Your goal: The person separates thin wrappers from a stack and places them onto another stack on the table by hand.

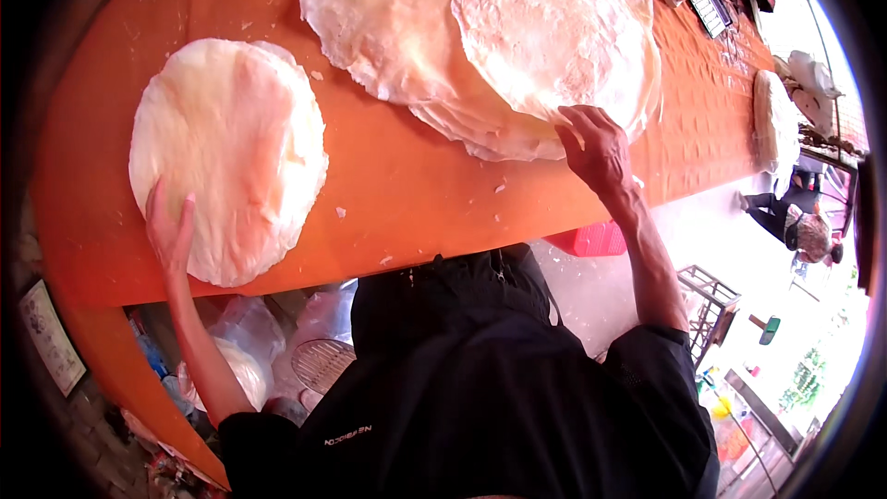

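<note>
A small stack of thin, round, pale flatbreads [231, 148] lies on the orange tabletop [388, 194] at the left. My left hand [171, 231] rests at that stack's near left edge, fingers stretched out over the top sheet. Farther back and to the right spreads a bigger, uneven pile of flatbreads [388, 37]. On top of this pile sits a single floury, whitish flatbread [554, 28]. At its near edge my right hand [599, 150] pinches the rim between thumb and fingers. The undersides of both piles are hidden.
Phone-like and dark items [711, 11] lie at the table's far right corner, past a wrapped white bundle [774, 120]. Below the table are a red basket [591, 240], plastic bags [245, 342] and a metal rack [707, 310]. Another person [804, 226] is off to the right.
</note>
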A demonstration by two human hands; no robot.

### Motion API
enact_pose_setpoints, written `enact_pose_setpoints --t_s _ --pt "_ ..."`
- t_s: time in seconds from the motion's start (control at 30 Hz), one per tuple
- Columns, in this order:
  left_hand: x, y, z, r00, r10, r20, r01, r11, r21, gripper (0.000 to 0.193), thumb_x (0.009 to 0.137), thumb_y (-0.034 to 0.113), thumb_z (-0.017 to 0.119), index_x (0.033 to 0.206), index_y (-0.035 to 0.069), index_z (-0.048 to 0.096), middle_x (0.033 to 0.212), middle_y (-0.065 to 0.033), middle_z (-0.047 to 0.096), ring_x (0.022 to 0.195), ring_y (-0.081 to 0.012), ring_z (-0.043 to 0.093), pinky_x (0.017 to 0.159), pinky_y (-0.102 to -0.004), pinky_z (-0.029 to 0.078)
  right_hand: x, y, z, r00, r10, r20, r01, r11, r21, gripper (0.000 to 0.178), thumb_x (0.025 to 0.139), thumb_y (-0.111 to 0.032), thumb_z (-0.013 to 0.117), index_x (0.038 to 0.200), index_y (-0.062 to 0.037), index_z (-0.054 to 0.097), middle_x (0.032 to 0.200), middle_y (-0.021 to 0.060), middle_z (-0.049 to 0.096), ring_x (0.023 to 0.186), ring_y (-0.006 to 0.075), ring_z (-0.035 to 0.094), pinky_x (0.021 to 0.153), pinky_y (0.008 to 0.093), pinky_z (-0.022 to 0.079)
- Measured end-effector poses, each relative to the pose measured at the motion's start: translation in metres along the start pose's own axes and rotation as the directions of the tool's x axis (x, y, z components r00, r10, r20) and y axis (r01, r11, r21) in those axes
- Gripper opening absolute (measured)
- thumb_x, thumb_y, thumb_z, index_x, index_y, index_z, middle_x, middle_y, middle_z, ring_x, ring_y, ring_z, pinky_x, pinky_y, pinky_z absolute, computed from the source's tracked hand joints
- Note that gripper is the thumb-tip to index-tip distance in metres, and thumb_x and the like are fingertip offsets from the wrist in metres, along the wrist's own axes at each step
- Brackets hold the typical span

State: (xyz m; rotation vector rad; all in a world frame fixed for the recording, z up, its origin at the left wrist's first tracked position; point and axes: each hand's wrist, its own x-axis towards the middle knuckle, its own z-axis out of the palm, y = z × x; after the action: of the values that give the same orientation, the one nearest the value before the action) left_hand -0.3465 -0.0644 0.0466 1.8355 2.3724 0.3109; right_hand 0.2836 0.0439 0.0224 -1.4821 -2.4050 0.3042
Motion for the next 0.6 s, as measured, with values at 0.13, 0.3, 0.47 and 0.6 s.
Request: enact_pose_setpoints --t_s 0.13,0.3,0.47,0.6 --pt "-0.004 0.117 -0.014 0.986 -0.042 -0.164 -0.017 0.939 -0.343 0.044 0.087 0.013 0.064 0.128 0.000 0.053 0.128 -0.0166 0.056 0.119 -0.0273 0.053 0.101 -0.0366 0.042 0.007 0.031 0.007 0.992 -0.044 0.120 0.066 0.980 -0.185 0.023 0.081 -0.007 0.061 0.104 -0.0075 0.065 0.095 0.0108 0.066 0.082 0.0314 0.064 0.071 0.0402 0.053" --pt "-0.012 0.265 0.037 0.988 0.148 0.053 -0.061 0.673 -0.737 0.035 0.088 0.010 0.065 0.120 -0.001 0.059 0.116 -0.0096 0.063 0.104 -0.0165 0.061 0.088 -0.0294 0.050 0.089 0.041 -0.140 0.982 0.127 -0.137 -0.175 0.885 -0.432 0.019 0.094 -0.023 0.055 0.094 -0.0115 0.070 0.085 0.0101 0.069 0.067 0.0246 0.066 0.054 0.0350 0.049" --pt "-0.028 0.348 0.100 0.864 0.232 0.447 0.399 0.225 -0.889 0.032 0.095 0.019 0.058 0.120 -0.001 0.055 0.105 -0.0124 0.064 0.097 -0.0197 0.064 0.084 -0.0323 0.053 0.096 -0.022 -0.185 0.910 -0.070 -0.408 -0.020 0.977 -0.213 0.013 0.092 -0.020 0.060 0.096 -0.0111 0.070 0.086 0.0102 0.069 0.070 0.0245 0.067 0.058 0.0314 0.052" --pt "-0.024 0.395 0.126 0.764 0.279 0.581 0.640 -0.215 -0.738 0.038 0.097 0.032 0.055 0.120 0.002 0.053 0.107 -0.0120 0.062 0.096 -0.0232 0.064 0.088 -0.0380 0.053 0.064 -0.020 -0.083 0.992 -0.123 0.006 0.123 0.989 -0.077 0.007 0.078 -0.004 0.054 0.077 -0.0063 0.061 0.072 0.0133 0.064 0.065 0.0303 0.065 0.059 0.0411 0.051"
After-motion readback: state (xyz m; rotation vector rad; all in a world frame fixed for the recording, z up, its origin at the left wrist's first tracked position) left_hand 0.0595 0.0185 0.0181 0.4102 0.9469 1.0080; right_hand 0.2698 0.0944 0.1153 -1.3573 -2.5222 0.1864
